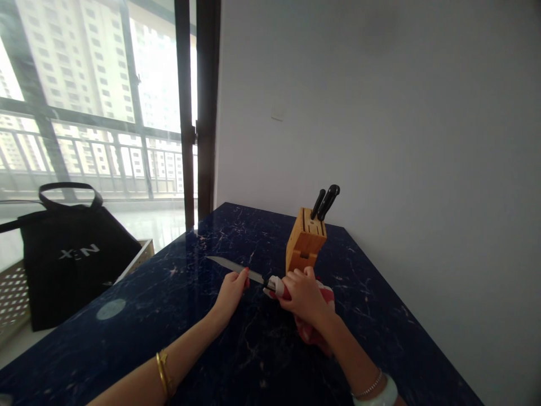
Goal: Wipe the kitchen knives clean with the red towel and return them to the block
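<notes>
A kitchen knife [228, 264] lies level above the table, its blade pointing left and its dark handle toward the right. My left hand [233, 290] pinches the blade near its middle between thumb and fingers. Around the handle, my right hand [303, 290] is closed with a red and white cloth [313, 332] wrapped between palm and knife; the cloth's loose end hangs below the wrist. Just beyond my right hand stands a wooden knife block [306, 242]. Black-handled knives [326, 202] stick up out of its top, beside several slots.
The dark blue marbled table [177, 310] carries a pale round spot [111, 309] at its left. A black bag [76, 265] rests by a white perforated basket [12, 299] to the left. A grey wall [380, 129] borders the right side; glass doors stand at the left.
</notes>
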`<state>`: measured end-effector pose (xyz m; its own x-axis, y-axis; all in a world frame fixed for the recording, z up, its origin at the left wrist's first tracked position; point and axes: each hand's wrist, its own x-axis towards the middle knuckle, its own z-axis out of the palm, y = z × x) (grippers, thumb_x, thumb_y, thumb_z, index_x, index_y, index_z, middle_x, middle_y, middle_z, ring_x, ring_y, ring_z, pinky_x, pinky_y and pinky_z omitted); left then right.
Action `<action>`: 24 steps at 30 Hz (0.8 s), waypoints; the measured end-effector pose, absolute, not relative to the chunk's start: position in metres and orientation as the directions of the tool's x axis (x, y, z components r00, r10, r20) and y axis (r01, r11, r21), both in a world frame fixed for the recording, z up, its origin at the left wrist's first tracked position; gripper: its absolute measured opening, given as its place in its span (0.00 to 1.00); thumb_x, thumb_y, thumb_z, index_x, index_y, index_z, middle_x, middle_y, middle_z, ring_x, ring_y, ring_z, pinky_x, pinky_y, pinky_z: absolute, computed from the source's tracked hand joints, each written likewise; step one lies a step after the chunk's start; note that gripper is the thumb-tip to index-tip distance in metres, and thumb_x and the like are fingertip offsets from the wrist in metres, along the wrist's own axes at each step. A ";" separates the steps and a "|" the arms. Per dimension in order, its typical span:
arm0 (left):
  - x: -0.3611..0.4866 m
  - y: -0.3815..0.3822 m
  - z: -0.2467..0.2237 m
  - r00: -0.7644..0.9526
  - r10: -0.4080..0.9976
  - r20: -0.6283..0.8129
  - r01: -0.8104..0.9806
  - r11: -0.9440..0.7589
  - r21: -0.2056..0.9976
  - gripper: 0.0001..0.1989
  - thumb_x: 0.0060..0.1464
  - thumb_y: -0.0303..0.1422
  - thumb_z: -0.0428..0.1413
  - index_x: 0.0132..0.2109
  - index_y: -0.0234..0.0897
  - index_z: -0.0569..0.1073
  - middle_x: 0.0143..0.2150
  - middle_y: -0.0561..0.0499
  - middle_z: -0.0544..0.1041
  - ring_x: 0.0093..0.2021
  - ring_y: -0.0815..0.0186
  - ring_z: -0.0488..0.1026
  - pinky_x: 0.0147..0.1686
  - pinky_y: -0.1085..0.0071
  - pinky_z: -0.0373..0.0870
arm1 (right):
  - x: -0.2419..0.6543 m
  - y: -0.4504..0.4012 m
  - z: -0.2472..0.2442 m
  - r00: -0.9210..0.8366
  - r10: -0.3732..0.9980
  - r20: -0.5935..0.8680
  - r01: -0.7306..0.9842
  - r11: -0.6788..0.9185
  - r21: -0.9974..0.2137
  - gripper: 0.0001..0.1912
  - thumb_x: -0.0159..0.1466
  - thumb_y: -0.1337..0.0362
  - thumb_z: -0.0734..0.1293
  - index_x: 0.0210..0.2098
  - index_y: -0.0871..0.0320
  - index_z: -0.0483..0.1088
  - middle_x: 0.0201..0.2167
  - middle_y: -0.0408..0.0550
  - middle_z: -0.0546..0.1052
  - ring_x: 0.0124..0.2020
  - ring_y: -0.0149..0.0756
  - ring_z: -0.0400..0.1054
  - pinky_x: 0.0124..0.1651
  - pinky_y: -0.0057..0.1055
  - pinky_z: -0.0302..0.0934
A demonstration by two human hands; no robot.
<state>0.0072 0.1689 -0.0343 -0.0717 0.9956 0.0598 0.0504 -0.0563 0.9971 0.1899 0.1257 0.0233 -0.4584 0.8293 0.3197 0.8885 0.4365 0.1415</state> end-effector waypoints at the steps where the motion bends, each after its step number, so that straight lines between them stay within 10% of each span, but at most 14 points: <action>1: 0.007 0.170 -0.035 -0.078 0.996 0.050 0.047 -0.046 0.998 0.20 0.45 0.46 0.49 0.16 0.36 0.61 0.12 0.59 0.55 0.14 0.74 0.51 0.15 0.76 0.47 | 0.190 0.126 0.024 -0.458 0.831 0.315 0.889 0.432 0.153 0.13 0.56 0.54 0.63 0.26 0.58 0.65 0.27 0.43 0.70 0.32 0.34 0.58 0.36 0.35 0.40; 24: 0.008 0.166 -0.032 -0.020 0.999 -0.024 -0.020 0.024 1.000 0.22 0.42 0.52 0.49 0.19 0.37 0.58 0.14 0.62 0.51 0.14 0.76 0.48 0.15 0.77 0.44 | 0.176 0.121 0.025 -0.477 0.808 0.347 0.879 0.427 0.214 0.11 0.56 0.57 0.62 0.27 0.59 0.66 0.27 0.46 0.71 0.31 0.35 0.59 0.37 0.35 0.42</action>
